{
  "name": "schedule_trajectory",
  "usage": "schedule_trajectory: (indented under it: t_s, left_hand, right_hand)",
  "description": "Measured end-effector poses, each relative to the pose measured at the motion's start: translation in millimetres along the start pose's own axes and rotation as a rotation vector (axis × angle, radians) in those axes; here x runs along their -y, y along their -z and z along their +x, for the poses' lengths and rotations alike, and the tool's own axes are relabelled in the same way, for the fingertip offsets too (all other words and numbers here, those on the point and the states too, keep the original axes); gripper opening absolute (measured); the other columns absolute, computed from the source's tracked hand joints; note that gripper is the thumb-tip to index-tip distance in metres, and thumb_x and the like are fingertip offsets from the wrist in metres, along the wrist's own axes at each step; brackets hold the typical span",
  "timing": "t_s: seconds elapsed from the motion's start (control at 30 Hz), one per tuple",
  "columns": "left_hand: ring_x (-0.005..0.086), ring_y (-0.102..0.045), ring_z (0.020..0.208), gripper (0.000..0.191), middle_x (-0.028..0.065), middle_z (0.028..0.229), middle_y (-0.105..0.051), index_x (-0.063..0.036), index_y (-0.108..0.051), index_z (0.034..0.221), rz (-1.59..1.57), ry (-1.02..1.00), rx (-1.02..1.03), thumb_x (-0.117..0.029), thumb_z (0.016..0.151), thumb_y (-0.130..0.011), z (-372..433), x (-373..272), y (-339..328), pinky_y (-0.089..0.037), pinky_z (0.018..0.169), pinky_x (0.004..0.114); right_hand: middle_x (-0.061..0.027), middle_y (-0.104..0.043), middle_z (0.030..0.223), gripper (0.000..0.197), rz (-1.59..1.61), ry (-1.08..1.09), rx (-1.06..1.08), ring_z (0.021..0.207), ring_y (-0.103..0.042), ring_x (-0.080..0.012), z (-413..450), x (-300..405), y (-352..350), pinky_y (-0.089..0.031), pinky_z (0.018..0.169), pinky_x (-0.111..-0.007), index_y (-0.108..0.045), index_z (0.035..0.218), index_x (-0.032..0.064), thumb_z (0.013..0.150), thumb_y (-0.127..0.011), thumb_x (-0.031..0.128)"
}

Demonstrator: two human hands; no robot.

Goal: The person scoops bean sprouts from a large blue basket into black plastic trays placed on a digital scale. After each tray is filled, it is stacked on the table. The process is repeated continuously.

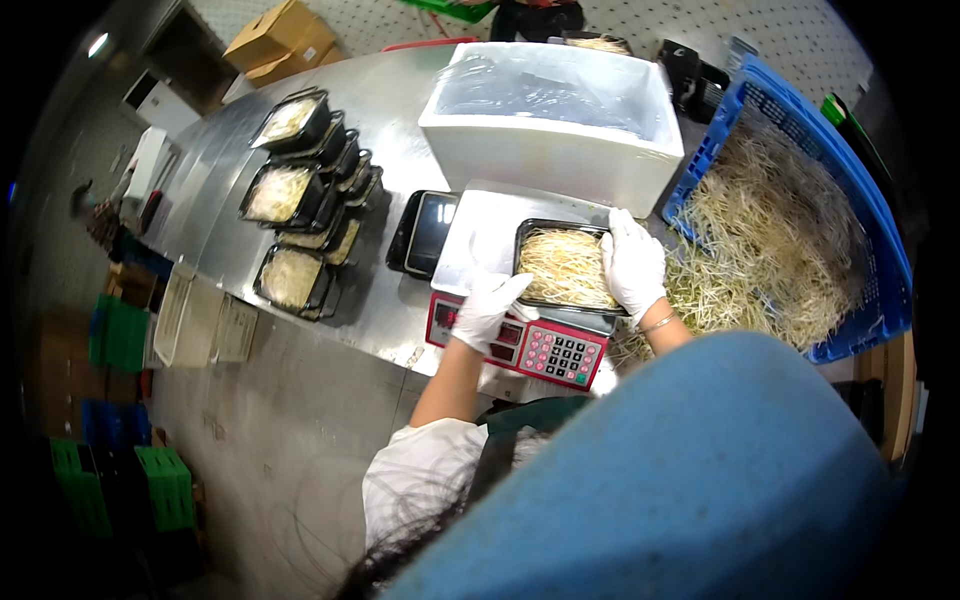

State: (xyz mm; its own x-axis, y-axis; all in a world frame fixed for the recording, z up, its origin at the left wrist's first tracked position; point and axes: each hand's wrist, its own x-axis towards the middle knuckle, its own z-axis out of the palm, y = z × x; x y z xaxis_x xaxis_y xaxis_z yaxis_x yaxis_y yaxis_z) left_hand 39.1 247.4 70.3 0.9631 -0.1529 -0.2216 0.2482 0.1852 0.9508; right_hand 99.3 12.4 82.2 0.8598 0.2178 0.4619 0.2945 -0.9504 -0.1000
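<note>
A black plastic tray (517,262) full of pale bean sprouts (566,268) rests on the metal pan (484,225) of a red digital scale (559,354). My right hand (632,262), in a white glove, is closed around the tray's right end. At the tray's lower left corner is my left hand (489,309), also gloved, its thumb pointing at the rim; whether its fingers grip the tray cannot be told. Loose sprouts (757,247) spill from a tipped blue plastic crate (892,255) at the right.
Behind the scale stands a white foam box (551,157) lined with clear film. A black device with a screen (429,232) lies left of the scale. Stacked black trays of sprouts (289,277) stand farther left on the steel table (360,330). Another person (112,225) is at the far left.
</note>
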Motion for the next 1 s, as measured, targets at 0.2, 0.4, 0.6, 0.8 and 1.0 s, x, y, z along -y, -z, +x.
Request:
schedule_trajectory:
  t_s: [0.2, 0.4, 0.6, 0.8, 1.0]
  left_hand:
    - [0.0145, -0.061, 0.054, 0.030, 0.0085, 0.077, -0.067, 0.0022, -0.065, 0.098, -0.189, -0.104, -0.196, -0.027, 0.091, -0.061, 6.6, 16.6, -7.2, -0.048, 0.052, 0.024]
    - [0.0135, -0.062, 0.060, 0.029, 0.0087, 0.079, -0.068, 0.0043, -0.067, 0.090, -0.379, -0.016, -0.111, -0.024, 0.086, -0.064, -63.9, 29.6, 14.8, -0.051, 0.061, 0.027]
    - [0.0144, -0.063, 0.069, 0.019, 0.0087, 0.086, -0.067, 0.0005, -0.066, 0.086, -0.314, -0.565, -0.569, -0.017, 0.083, -0.058, -83.3, -82.2, 118.2, -0.053, 0.065, 0.028]
    - [0.0092, -0.053, 0.050, 0.010, 0.0019, 0.070, -0.061, -0.0066, -0.057, 0.088, -0.410, -0.693, -0.695, -0.007, 0.080, -0.064, -12.9, -176.3, 335.6, -0.044, 0.046, 0.022]
    - [0.0076, -0.041, 0.044, 0.017, 0.0006, 0.063, -0.053, -0.0080, -0.055, 0.084, -0.135, -0.563, -0.950, -0.020, 0.085, -0.067, 15.4, -189.9, 293.3, -0.035, 0.043, 0.022]
  right_hand:
    - [-0.0230, -0.060, 0.111, 0.040, 0.290, -0.205, 0.038, 0.103, -0.058, -0.0360, -11.9, 7.1, 12.5, -0.046, 0.088, -0.043, -0.054, 0.120, -0.0006, 0.092, -0.051, 0.028]
    - [-0.0191, -0.058, 0.118, 0.046, 1.240, -0.097, 0.380, 0.110, -0.056, -0.0255, -76.5, 66.5, 61.4, -0.042, 0.096, -0.035, -0.042, 0.134, -0.0011, 0.092, -0.052, 0.014]
    - [-0.0168, -0.058, 0.113, 0.045, 1.485, -0.566, 0.445, 0.098, -0.056, -0.0187, -142.9, 24.4, 10.6, -0.045, 0.088, -0.031, -0.039, 0.136, -0.0006, 0.094, -0.050, 0.012]
    - [-0.0146, -0.060, 0.103, 0.036, 1.265, -0.463, 0.128, 0.081, -0.057, -0.0143, -145.0, 3.3, 5.9, -0.050, 0.077, -0.027, -0.047, 0.128, -0.0020, 0.094, -0.051, 0.010]
    - [-0.0233, -0.048, 0.133, 0.060, 0.633, -0.007, 0.036, 0.122, -0.050, -0.0345, -52.5, 45.8, 68.6, -0.038, 0.104, -0.039, -0.040, 0.136, -0.0025, 0.080, -0.060, 0.002]
